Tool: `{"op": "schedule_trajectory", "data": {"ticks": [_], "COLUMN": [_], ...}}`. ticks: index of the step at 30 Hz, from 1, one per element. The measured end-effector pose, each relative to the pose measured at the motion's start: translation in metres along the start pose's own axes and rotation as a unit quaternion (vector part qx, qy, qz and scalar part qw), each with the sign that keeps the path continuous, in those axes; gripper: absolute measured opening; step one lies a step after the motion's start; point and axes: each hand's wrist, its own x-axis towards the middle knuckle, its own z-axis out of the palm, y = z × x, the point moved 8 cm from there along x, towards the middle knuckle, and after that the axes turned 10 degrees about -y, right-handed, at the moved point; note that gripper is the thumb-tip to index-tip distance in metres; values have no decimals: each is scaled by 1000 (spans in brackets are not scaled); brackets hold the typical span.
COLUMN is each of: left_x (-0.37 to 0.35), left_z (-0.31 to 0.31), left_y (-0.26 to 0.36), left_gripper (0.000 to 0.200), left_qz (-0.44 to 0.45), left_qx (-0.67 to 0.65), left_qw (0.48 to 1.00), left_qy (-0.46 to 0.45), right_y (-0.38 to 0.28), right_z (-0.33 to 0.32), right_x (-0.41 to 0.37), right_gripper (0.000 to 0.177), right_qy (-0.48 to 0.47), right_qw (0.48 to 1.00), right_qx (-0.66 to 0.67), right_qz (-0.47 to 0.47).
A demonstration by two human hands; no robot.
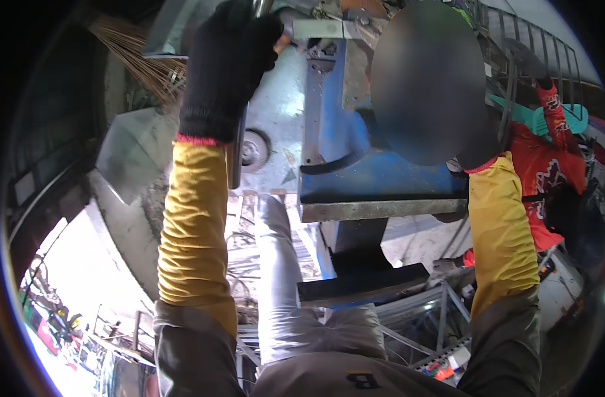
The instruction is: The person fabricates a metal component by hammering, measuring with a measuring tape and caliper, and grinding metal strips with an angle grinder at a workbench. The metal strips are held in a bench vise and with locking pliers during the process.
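Gloved left hand beside metal bar; right hand, mostly hidden, near blue machine. Hands apart, grips unclear; work's progress unclear.

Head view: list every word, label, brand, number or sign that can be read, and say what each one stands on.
"B": on the camera wearer's grey-brown top, at the bottom edge.
White lettering or graphics on the co-worker's red clothing: too small and blurred to read.
Blue machine: no text I can make out.
Nothing else is readable.
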Motion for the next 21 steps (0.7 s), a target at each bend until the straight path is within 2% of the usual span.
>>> {"op": "schedule_trajectory", "data": {"ticks": [2, 3, 4, 5, 7, 8, 9, 10, 11, 12, 13, 14, 18, 21], "left_x": [-6, -5, -6, -9, 1, 1, -9, -10, -12, -3, 4, 2, 11, 9], "left_z": [-6, -14, -21, -16, -22, -27, -28, -25, -22, -21, -18, -17, -12, -25], "left_y": [5, 5, 5, -5, 22, 51, 80, 89, 97, 94, 83, 95, 107, 128], "left_gripper": [31, 34, 37, 36, 32, 32, 32, 28, 28, 26, 25, 22, 19, 17], "left_qz": [164, 113, 56, -85, 0, 157, 308, 321, 327, 222, 109, 204, 213, 252], "left_qx": [175, 58, -59, -256, 30, 156, 274, 333, 336, 236, 132, 170, 206, 253], "left_qw": [970, 989, 991, 951, 985, 970, 910, 886, 883, 943, 976, 958, 948, 929], "left_qy": [-44, -82, -103, -149, -168, -103, -32, -28, -30, -82, -131, -111, -110, -95], "right_y": [11, 14, 13, 14, 11, 13, 14, 13, 12, 8, 8, 8, 7, 8], "right_z": [0, 1, 1, -1, -2, -2, -1, -2, -1, -3, -3, -2, -4, -3], "right_x": [1, 0, 2, -1, -2, -2, -3, -3, -4, -5, -6, -6, -8, -8], "right_gripper": [64, 70, 68, 68, 66, 65, 65, 65, 65, 65, 65, 64, 63, 63], "right_qy": [36, 56, 70, 78, 61, 67, 73, 81, 88, 106, 111, 104, 125, 139], "right_qw": [999, 996, 994, 994, 994, 995, 995, 992, 989, 987, 987, 986, 976, 976], "right_qx": [-8, -30, -54, -48, -84, -75, -72, -93, -114, -113, -110, -123, -162, -148], "right_qz": [-34, -62, -61, -52, -26, -16, -12, -21, -29, -51, -48, -46, -70, -81]}}
